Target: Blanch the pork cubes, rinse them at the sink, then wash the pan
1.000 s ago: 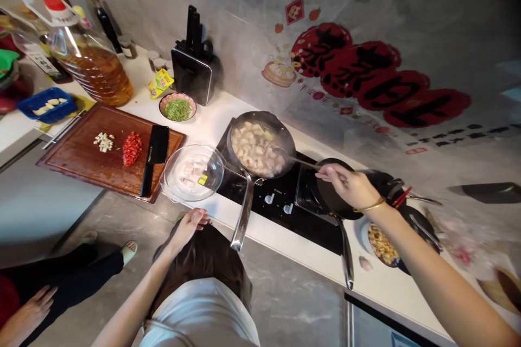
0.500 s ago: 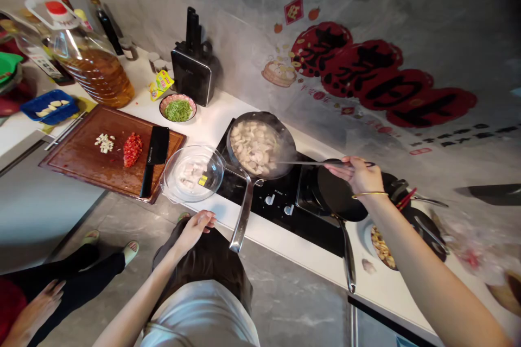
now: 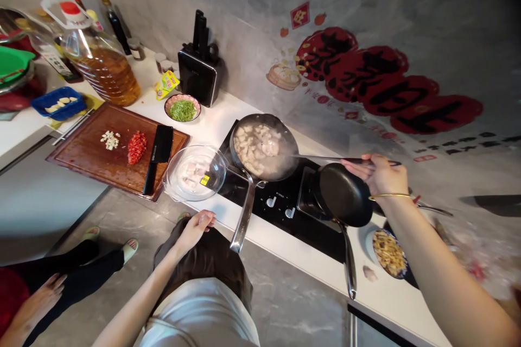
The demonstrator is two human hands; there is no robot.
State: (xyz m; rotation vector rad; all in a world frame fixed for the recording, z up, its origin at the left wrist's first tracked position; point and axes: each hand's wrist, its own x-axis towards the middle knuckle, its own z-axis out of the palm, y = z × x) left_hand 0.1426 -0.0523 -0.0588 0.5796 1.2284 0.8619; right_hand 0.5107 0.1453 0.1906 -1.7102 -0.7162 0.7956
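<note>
My right hand [image 3: 380, 173] grips a long thin-handled cooking utensil [image 3: 325, 159] that reaches left into a steaming frying pan [image 3: 288, 134]. Its head is hidden among pale meat pieces [image 3: 256, 146] in cloudy liquid. Near my waist, in front of the counter edge, my left hand [image 3: 199, 225] hangs with its fingers loosely bent and nothing in them. The pan's metal handle [image 3: 243, 222] points toward me, to the right of that hand and apart from it. A clear glass bowl [image 3: 175, 170] with some pale pieces inside stands left of the pan.
A second dark pan [image 3: 345, 192] sits on the right of the cooktop [image 3: 277, 222]. Leftward lie a cutting board [image 3: 87, 154] with chopped red and white bits, and a black cleaver [image 3: 160, 146]. A bowl of greens [image 3: 183, 111] stands behind. Another person's hand [image 3: 44, 295] shows lower left.
My right hand has moved right with the utensil, and the meat in the pan has shifted, heaping toward the right. My left hand has stayed in place. The view has shifted slightly.
</note>
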